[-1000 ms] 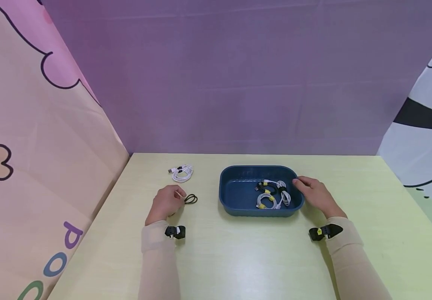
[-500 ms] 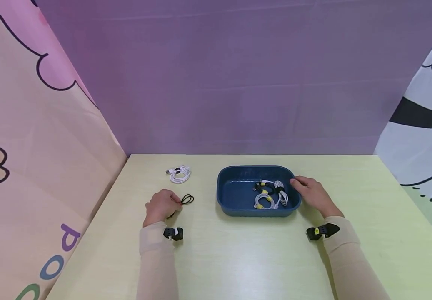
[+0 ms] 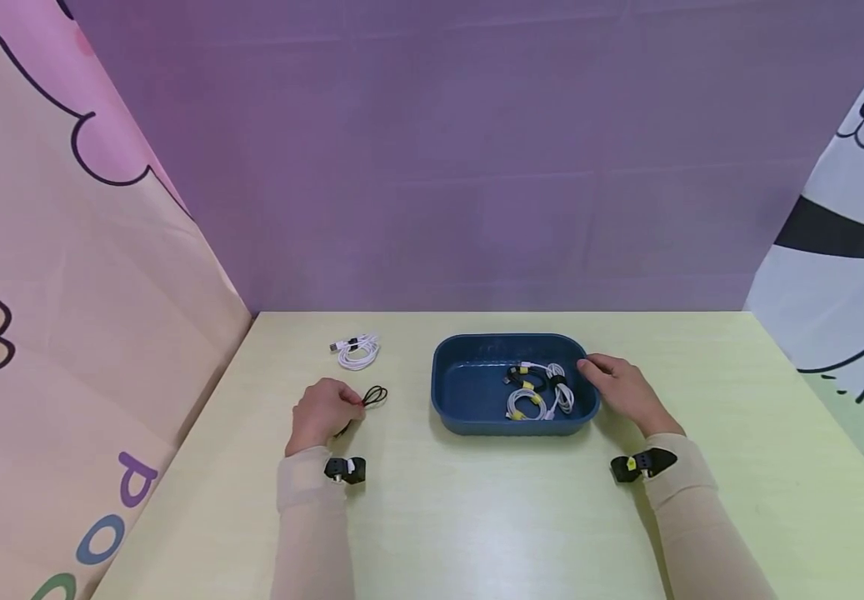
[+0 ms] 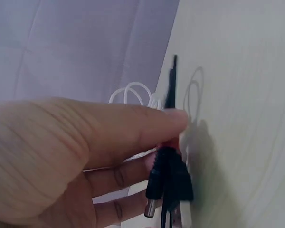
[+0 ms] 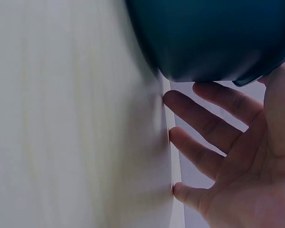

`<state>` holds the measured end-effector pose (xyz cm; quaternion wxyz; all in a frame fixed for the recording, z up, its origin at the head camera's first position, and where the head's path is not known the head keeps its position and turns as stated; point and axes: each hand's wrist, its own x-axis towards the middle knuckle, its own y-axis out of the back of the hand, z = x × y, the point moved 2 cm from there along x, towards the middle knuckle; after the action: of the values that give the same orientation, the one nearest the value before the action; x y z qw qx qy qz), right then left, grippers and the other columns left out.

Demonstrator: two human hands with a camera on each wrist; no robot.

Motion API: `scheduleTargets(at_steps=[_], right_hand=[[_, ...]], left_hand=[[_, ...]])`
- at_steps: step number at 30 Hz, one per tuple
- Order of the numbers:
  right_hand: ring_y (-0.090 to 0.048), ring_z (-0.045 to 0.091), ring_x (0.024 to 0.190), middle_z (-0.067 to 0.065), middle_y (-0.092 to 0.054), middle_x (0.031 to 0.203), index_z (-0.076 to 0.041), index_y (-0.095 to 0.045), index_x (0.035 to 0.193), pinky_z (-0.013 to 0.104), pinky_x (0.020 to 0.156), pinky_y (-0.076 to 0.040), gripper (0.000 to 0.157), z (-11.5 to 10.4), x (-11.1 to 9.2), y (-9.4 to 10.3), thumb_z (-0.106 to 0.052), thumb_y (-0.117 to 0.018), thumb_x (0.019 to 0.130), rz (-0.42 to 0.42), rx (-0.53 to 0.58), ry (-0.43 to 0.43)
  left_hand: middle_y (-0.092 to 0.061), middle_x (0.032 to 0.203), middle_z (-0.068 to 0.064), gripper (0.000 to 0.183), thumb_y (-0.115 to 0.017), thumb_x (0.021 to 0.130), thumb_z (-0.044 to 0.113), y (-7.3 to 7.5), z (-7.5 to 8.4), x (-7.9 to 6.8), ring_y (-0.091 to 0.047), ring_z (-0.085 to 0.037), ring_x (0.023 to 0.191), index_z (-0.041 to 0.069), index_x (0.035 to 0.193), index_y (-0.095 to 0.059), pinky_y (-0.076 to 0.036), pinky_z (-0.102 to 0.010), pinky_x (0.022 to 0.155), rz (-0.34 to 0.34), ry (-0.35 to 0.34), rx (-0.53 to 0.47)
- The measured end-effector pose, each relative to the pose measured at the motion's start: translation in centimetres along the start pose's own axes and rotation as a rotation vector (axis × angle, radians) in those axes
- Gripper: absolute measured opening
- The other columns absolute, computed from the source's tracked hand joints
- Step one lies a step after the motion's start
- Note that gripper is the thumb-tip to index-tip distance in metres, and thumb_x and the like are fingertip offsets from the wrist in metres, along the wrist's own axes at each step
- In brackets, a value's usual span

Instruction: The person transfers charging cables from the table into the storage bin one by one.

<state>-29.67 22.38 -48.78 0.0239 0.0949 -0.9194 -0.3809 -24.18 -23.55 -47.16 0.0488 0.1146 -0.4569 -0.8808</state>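
My left hand (image 3: 324, 411) pinches a coiled black cable (image 3: 376, 395) between thumb and fingers. In the left wrist view the cable's barrel plug (image 4: 154, 187) and a thicker black end hang below the thumb, and a bit of red shows at the pinch. The cable's shadow falls on the table beside it. At the right end of a blue plastic bin (image 3: 469, 423), my right hand (image 3: 625, 395) holds the rim, thumb over it. The right wrist view shows its other fingers spread outside the wall, tips near the tabletop.
Inside the bin lie a black coiled cable (image 3: 527, 375) with yellow ties, a pale coil (image 3: 526, 405) with yellow ties and a white cable (image 3: 563, 397) with a black tie. Another white cable (image 3: 359, 353) lies on the table (image 3: 432, 517) behind my left hand. Curtains border the table.
My left hand has closed its fingertips on the black cable, which has shifted slightly within its grasp. The right hand stays at the bin's rim. The head view has drifted a little.
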Motion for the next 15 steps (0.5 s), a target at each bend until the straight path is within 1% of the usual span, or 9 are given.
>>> scheduleTargets(at_steps=[3, 6, 8, 15], right_hand=[[-0.042, 0.048, 0.143, 0.026, -0.053, 0.149, -0.002, -0.053, 0.146, 0.063, 0.116, -0.033, 0.061, -0.1, 0.0, 0.0, -0.048, -0.043, 0.107, 0.001, -0.003, 0.001], [-0.043, 0.047, 0.143, 0.026, -0.054, 0.148, -0.003, -0.054, 0.146, 0.063, 0.116, -0.033, 0.061, -0.1, -0.1, 0.0, -0.049, -0.043, 0.107, 0.005, -0.010, 0.000], [-0.044, 0.047, 0.143, 0.025, -0.055, 0.147, -0.003, -0.055, 0.145, 0.062, 0.116, -0.034, 0.060, -0.1, -0.1, 0.1, -0.049, -0.043, 0.107, 0.007, -0.011, -0.004], [-0.043, 0.048, 0.143, 0.026, -0.055, 0.147, -0.003, -0.055, 0.145, 0.063, 0.115, -0.034, 0.062, 0.0, 0.0, 0.0, -0.050, -0.043, 0.107, -0.004, -0.005, -0.011]], left_hand=[[-0.076, 0.098, -0.009, 0.011, -0.078, 0.087, 0.016, -0.2, 0.3, 0.0, -0.065, -0.025, 0.090, 0.010, 0.096, -0.079, -0.047, -0.040, 0.080, 0.018, -0.012, -0.052], [-0.076, 0.097, -0.010, 0.011, -0.076, 0.089, 0.015, -0.3, 0.7, -0.1, -0.064, -0.023, 0.085, 0.008, 0.097, -0.078, -0.044, -0.031, 0.069, 0.033, -0.028, -0.089], [-0.076, 0.096, -0.009, 0.010, -0.075, 0.090, 0.015, -0.4, 1.0, -0.1, -0.064, -0.022, 0.083, 0.008, 0.097, -0.078, -0.043, -0.029, 0.066, 0.042, -0.038, -0.096], [-0.076, 0.091, -0.007, 0.011, -0.075, 0.089, 0.016, -0.4, 1.7, -0.1, -0.066, -0.021, 0.080, 0.009, 0.097, -0.078, -0.043, -0.030, 0.064, 0.071, -0.066, -0.100]])
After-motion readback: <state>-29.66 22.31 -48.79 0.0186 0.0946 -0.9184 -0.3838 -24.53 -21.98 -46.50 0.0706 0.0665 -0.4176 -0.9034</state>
